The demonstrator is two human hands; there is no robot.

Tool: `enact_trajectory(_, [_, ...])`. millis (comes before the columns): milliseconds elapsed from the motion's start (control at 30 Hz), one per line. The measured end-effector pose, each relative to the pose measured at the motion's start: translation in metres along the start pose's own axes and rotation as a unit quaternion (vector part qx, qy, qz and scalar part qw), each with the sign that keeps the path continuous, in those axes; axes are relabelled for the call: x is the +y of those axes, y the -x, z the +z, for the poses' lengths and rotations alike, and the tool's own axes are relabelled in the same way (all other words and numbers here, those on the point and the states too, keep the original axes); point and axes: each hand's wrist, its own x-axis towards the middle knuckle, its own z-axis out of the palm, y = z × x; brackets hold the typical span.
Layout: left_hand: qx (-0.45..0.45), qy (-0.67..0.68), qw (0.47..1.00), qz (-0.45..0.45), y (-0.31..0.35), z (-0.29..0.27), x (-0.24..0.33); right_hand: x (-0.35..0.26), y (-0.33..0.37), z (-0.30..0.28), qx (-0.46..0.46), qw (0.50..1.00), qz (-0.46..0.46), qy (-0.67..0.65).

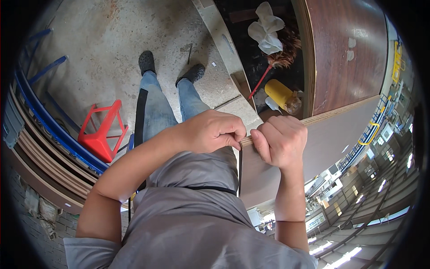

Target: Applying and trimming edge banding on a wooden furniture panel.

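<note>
My left hand point(212, 131) is closed in a pinch beside the near corner of a wooden board point(324, 139). A thin black cord point(240, 172) runs down from its fingertips along the board's end. Just to the right, my right hand point(283, 140) is closed over the board's top edge, its thumb on the near side and its fingertips hidden. The board's edge shows pale layered wood, and its face is smooth and grey-brown. A small gap separates the two hands.
Beyond the board, a dark cabinet holds a feather duster point(286, 49), a white cloth flower shape point(266, 29) and a yellow bottle point(278, 94). A brown wooden panel point(347, 54) is at the right. A red stool point(102, 134) and stacked boards point(49, 157) by a blue frame are at left.
</note>
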Motion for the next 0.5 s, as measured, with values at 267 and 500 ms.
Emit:
enact_trajectory(267, [0.066,-0.008,0.998,-0.014,0.008,0.011,0.006,-0.001,-0.002,-0.001,0.004,1.000,-0.005,-0.004])
enact_trajectory(500, [0.224,-0.048,0.970,0.081,0.020,0.033,0.002,-0.003,-0.002,-0.001,0.005,1.000,0.000,0.000])
